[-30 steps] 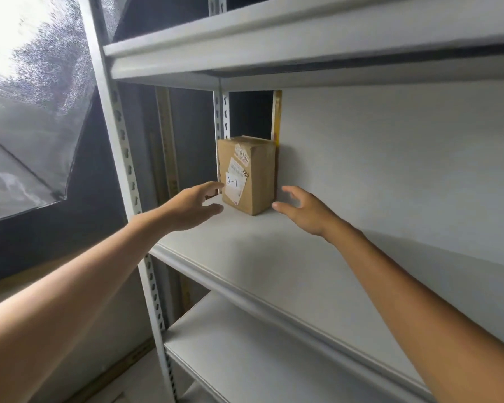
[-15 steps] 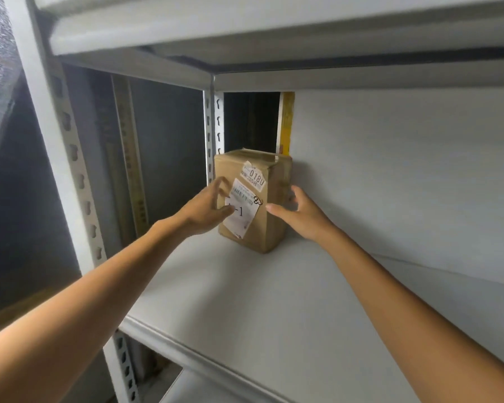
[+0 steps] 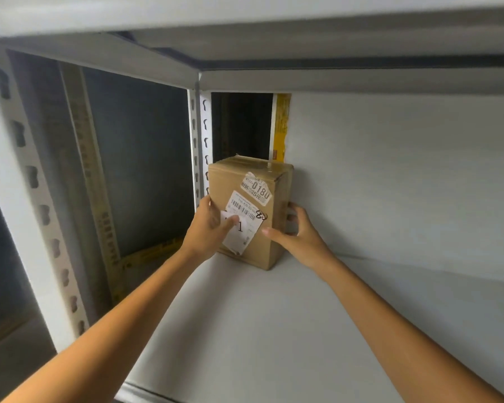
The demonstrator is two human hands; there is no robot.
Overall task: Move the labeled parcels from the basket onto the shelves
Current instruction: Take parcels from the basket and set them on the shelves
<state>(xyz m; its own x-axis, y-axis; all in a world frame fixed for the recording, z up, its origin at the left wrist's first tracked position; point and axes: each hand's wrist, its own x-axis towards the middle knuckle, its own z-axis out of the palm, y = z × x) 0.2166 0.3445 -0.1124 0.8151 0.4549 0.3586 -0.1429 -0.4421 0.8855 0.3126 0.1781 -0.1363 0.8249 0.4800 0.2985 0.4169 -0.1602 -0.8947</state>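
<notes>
- Parcel sits centre frame, upright on the grey shelf, tucked into the rear left corner. It is just beside the slotted rear post, and its right side is close to the white back panel.
- Left hand: thumb lies across the front face over the white label, fingers go round the box's left edge. It grips the box, not wide open.
- Right hand: thumb on the front near the right corner, fingers curled on the right side face. Also gripping.
- Why two-sided: my read is that clamping opposite faces lets the person square the box into the corner without tipping it, label facing out for reading.
- Looks: plain brown carton, taller than wide, tape over the top seam. A peeling sticker reads 0180, with a barcode label under it. The white label hangs skewed, and the thumb partly hides its big print.
- Box bottom appears flat on the shelf, so placement is probably nearly done.
- Basket is not in view.
</notes>
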